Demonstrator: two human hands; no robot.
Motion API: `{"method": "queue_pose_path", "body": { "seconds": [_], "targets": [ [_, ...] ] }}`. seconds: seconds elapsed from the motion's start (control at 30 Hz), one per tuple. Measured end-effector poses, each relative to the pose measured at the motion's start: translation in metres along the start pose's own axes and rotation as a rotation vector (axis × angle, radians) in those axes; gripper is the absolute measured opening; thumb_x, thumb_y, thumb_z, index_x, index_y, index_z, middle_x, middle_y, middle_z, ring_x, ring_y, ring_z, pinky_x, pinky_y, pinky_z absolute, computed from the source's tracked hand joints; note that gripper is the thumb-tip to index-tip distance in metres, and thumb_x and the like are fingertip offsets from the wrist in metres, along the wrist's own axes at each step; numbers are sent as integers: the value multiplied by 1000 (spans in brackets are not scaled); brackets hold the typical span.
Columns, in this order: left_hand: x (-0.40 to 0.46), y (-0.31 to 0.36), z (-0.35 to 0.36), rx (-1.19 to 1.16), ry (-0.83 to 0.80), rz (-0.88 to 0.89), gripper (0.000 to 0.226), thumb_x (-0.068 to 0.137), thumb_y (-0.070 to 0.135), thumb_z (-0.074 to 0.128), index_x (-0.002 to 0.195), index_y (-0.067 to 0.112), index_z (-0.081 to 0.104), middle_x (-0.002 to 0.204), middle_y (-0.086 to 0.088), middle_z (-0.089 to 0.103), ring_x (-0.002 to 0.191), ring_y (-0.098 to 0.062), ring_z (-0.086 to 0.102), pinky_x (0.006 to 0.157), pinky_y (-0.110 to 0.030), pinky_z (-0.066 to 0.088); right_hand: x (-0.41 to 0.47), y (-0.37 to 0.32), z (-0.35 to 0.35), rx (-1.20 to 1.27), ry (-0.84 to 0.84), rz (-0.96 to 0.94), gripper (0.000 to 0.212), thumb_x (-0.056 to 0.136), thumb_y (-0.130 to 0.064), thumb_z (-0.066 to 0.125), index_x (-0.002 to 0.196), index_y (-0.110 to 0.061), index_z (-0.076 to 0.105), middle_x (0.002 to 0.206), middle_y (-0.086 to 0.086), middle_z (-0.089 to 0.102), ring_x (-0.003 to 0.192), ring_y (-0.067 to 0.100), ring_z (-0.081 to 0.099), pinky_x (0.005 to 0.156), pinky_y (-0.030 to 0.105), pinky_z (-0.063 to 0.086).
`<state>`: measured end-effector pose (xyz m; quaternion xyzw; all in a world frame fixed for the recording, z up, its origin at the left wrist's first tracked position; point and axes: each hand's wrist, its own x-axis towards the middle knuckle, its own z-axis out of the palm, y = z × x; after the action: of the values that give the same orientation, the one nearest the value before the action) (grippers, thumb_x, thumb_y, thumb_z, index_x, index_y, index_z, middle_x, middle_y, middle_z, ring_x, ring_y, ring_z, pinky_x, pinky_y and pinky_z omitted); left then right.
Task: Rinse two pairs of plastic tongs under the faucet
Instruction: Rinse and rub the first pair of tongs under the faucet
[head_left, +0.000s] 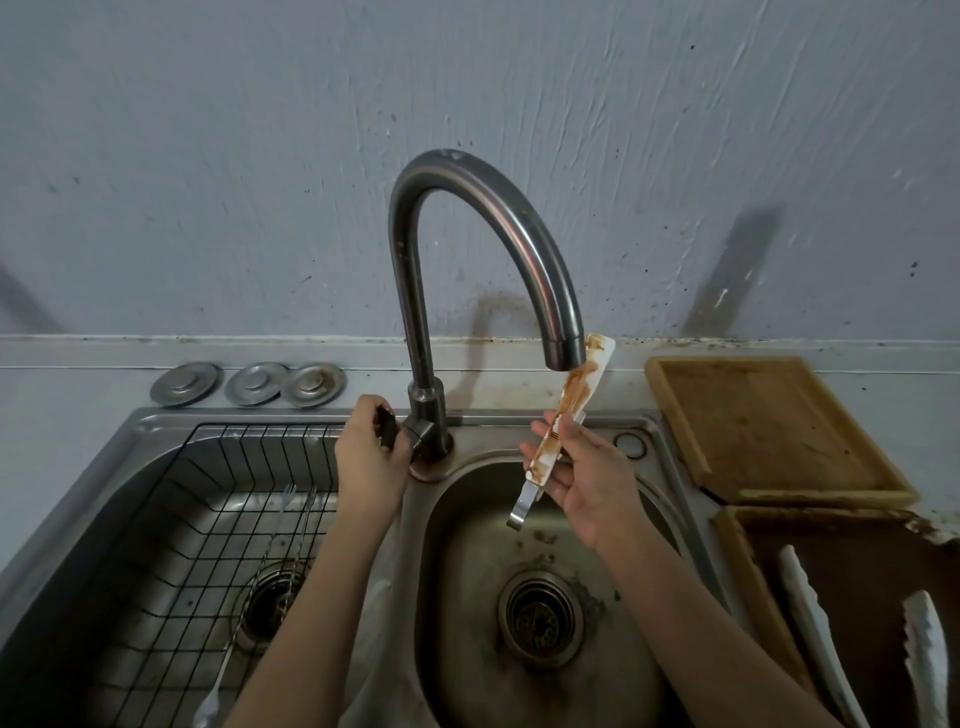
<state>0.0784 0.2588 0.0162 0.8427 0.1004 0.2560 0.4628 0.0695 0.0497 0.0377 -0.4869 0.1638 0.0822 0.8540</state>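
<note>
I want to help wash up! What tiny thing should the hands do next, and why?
Probably turn the faucet handle, which the left hand already grips: no water is visible at the spout, and the right hand holds the stained tongs beside it.

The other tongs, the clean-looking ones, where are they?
In the head view, the other tongs lie at the bottom right, in a wooden tray beside the sink, below the cutting board.

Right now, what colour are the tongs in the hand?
White tongs smeared with brown, seen in the head view.
</note>
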Motion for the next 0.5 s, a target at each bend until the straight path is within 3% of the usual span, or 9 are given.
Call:
{"method": "queue_pose_path", "body": {
  "seconds": [0.2, 0.5],
  "targets": [
    [-1, -1, 1, -24, -5, 12, 19, 77, 2, 60, 79, 14, 46, 72, -14, 57, 63, -21, 50, 53, -8, 37, -1, 1, 0, 23, 7, 9, 18, 91, -22, 55, 96, -10, 68, 87, 3, 77, 78, 23, 73, 55, 28, 57],
    [-9, -7, 2, -170, 17, -4, 24, 78, -3, 62, 81, 14, 45, 68, -4, 53, 56, 5, 48, 53, -4, 39, -3, 0, 2, 23, 11, 7, 19, 91, -23, 56, 98, -9, 67, 89, 4, 76, 80, 23, 73, 58, 30, 58]
  ]
}}
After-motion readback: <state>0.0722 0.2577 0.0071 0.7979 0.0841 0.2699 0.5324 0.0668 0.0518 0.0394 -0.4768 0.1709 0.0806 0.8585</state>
